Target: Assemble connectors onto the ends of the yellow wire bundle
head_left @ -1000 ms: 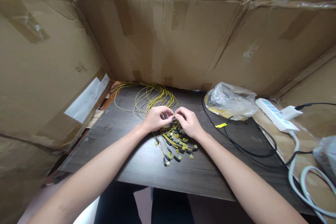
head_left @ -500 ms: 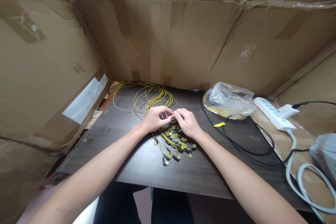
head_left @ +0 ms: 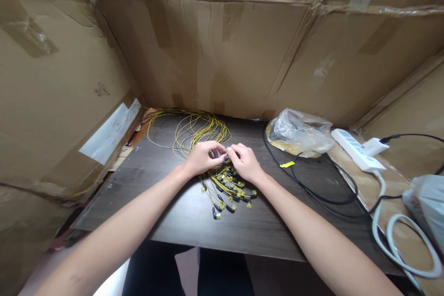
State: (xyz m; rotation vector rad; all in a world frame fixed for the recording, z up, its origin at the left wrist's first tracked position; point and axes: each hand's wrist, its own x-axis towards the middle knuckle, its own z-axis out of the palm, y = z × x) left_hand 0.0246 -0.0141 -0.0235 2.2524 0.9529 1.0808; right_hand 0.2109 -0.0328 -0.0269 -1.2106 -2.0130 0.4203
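Observation:
A bundle of thin yellow wires [head_left: 212,128] runs from the back of the dark table under my hands. Their near ends carry black sleeves and small translucent yellow connectors [head_left: 221,205], spread in a loose heap just in front of my fingers. My left hand [head_left: 205,158] is closed in a pinch, thumb and index finger meeting at one wire end. My right hand [head_left: 245,163] pinches the same spot from the other side, fingertips nearly touching the left ones. The small piece between them is mostly hidden by the fingers.
Cardboard walls [head_left: 208,51] enclose the table [head_left: 173,229] at the back and sides. To the right are a clear plastic bag [head_left: 300,132], a black cable [head_left: 312,196] with a yellow tag, a white power strip [head_left: 357,150] and a coiled white cord [head_left: 409,270].
The whole view has shifted slightly, so everything sits a little further left. Both hands keep their pinch at the same place over the wires; the fingers have barely moved.

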